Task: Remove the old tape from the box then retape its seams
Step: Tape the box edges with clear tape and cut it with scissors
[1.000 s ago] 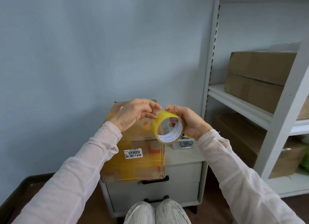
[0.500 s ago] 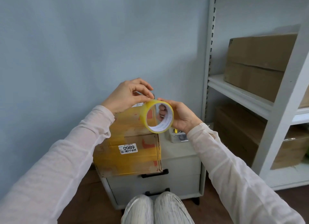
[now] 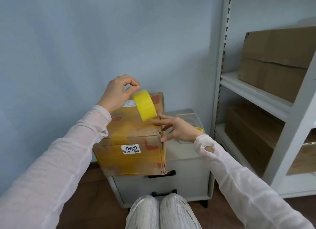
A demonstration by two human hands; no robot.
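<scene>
Our left hand [image 3: 119, 93] is pinching the roll [image 3: 145, 106], likely light and stiff, by its rim. Our right hand [image 3: 179, 128], fingers spread, is touching the box [image 3: 133, 143].

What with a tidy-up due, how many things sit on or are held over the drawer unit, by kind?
Cardboard box: 1
Tape roll, pinched by the left hand: 1
Clear tub: 1
Total: 3, on or over the drawer unit. The tub's contents, mostly behind the right hand, are not counted.
</scene>
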